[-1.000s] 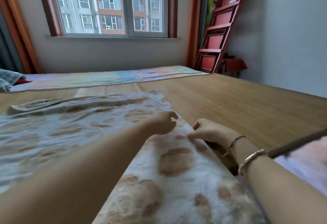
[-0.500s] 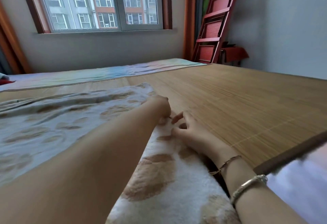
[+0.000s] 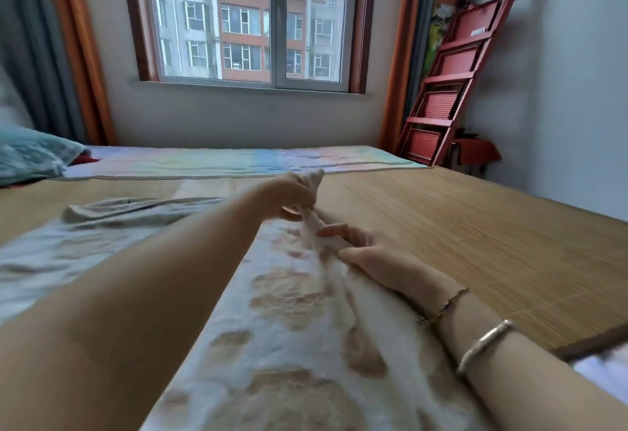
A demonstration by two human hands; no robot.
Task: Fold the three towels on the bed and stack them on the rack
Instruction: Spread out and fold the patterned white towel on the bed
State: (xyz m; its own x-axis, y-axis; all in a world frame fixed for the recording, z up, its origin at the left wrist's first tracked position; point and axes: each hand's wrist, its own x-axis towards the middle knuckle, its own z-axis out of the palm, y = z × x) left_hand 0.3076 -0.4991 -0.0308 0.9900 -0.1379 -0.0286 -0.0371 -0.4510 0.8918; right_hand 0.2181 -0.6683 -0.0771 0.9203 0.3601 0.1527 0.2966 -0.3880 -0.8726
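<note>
The bed [image 3: 475, 233] fills the lower view, covered by a woven bamboo mat, with a pastel striped sheet [image 3: 238, 162] along its far edge below the window [image 3: 248, 19]. A red folding rack [image 3: 445, 90] leans against the wall at the far right corner, well apart from the hands. A teal pillow [image 3: 27, 155] lies at the far left.

The towel [image 3: 289, 345], white with brown blotches, lies spread on the bed in front of the person, its long axis running from the near edge away toward the window. Its right-hand edge is gathered into a raised ridge. Left of it, touching or overlapping it, lies a pale grey-blue towel [image 3: 78, 247], rumpled at its far end.

The left hand [image 3: 289, 197] reaches across and pinches the far corner of the blotched towel, lifting it off the bed so the tip stands upward. The right hand [image 3: 367, 253] rests on the towel's right edge, fingers loosely extended, thumb along the ridge; two bracelets circle that wrist.
</note>
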